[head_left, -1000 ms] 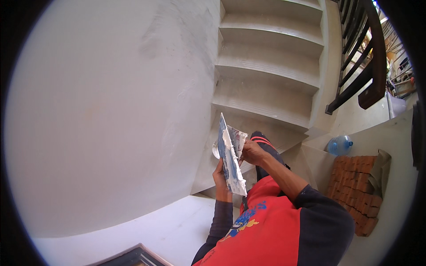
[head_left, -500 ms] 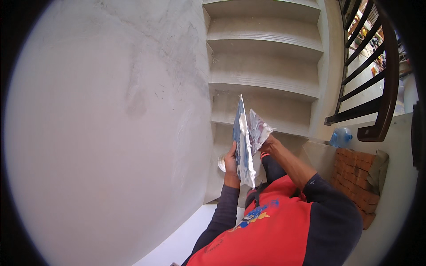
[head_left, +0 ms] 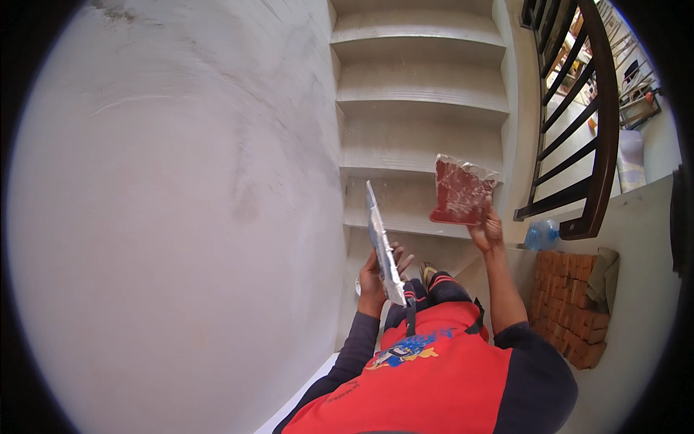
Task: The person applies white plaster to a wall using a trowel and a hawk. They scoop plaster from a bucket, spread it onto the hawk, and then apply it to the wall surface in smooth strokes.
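Observation:
My left hand (head_left: 372,278) grips a blue-and-grey plastering trowel (head_left: 383,242), turned nearly edge-on, with white paste along its edge; some fingers stick out past it. My right hand (head_left: 486,230) is closed on a red scraper (head_left: 461,194), held up at the right over the steps, with white paste smeared across its face and top edge. A white round object (head_left: 357,286), mostly hidden, shows behind my left hand. My sandalled feet are below both tools on the stair landing.
A pale wall (head_left: 166,217) with grey marks fills the left. Stairs (head_left: 419,79) rise ahead, bordered at right by a dark railing (head_left: 600,166). At the lower right are a blue water jug (head_left: 541,235) and stacked orange bricks (head_left: 560,296) with a cloth (head_left: 604,271) over their edge.
The two tools have separated: the scraper has swung up and right, turning its red face into view, while the trowel now sits a little lower with its top tipped left.

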{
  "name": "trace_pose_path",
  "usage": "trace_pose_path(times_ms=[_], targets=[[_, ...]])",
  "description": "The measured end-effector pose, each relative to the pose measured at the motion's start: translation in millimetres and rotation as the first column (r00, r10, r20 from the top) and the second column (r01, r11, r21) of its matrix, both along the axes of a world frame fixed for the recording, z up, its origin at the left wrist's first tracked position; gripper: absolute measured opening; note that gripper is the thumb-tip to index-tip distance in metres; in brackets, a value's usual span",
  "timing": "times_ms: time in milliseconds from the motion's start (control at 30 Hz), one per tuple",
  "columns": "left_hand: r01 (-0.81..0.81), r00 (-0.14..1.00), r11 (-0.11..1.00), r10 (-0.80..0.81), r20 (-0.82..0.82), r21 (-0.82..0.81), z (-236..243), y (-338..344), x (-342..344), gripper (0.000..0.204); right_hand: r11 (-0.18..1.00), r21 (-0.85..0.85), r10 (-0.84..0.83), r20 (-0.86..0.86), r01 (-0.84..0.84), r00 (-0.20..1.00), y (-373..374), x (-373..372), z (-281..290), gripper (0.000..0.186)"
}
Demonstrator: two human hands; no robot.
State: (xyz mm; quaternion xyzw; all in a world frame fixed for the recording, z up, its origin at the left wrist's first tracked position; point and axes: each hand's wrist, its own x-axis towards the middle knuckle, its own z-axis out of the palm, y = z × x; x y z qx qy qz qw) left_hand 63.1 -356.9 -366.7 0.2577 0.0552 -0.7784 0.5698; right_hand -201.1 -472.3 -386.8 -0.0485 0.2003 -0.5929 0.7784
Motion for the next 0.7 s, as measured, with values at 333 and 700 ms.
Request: trace_pose_path(times_ms=[333,700], targets=[[-0.232,0.932,0.973,0.226,0.284,-0.015,1,18,87,0.041,0.975,0.221,0.152,-0.748,0.027,0.646,82,-61,-15,0.023],[-0.224,0.938,0.972,0.234,0.257,-0.067,-1,-35,101,0.046,0.96,0.092,0.148,-0.969,-0.265,0.198,47,22,15,0.024]])
